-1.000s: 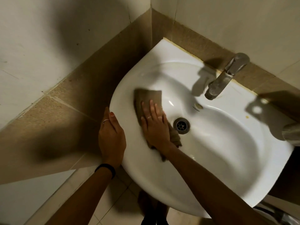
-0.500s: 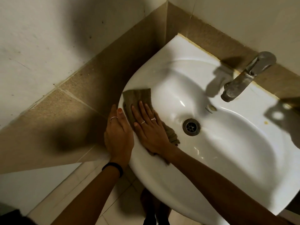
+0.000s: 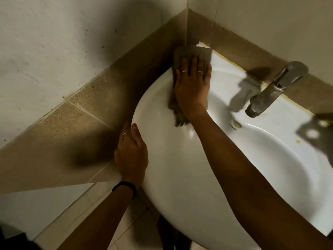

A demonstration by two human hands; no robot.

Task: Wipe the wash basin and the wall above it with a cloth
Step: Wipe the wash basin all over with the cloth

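Two bare hands work at a white ceramic corner wash basin (image 3: 180, 168) fixed where two walls meet. Inside its bowl, only the small overflow hole (image 3: 237, 124) below the tap shows; the drain is out of sight. The right hand (image 3: 192, 83) lies flat, fingers straight and spread, pressing a brown, frayed cleaning cloth (image 3: 191, 53) onto the basin's far rim, right in the corner. The cloth's top edge touches the band of tan tiles (image 3: 111, 91) running along the wall, and its long axis runs from that corner back toward the person, with a ragged tail hanging out below the wrist. The left hand (image 3: 131, 154) rests on the basin's outer left edge, fingers relaxed and straight, thumb on the rim, gripping nothing; a thin ring sits on one finger and a black band (image 3: 126, 186) circles the wrist. To the right, a dull grey metal tap (image 3: 275, 89) stands on the back ledge, its spout angled down over the bowl, well apart from the cloth. The right forearm crosses the bowl's near side, hiding part of it. Pale floor tiles (image 3: 75, 210) show below.
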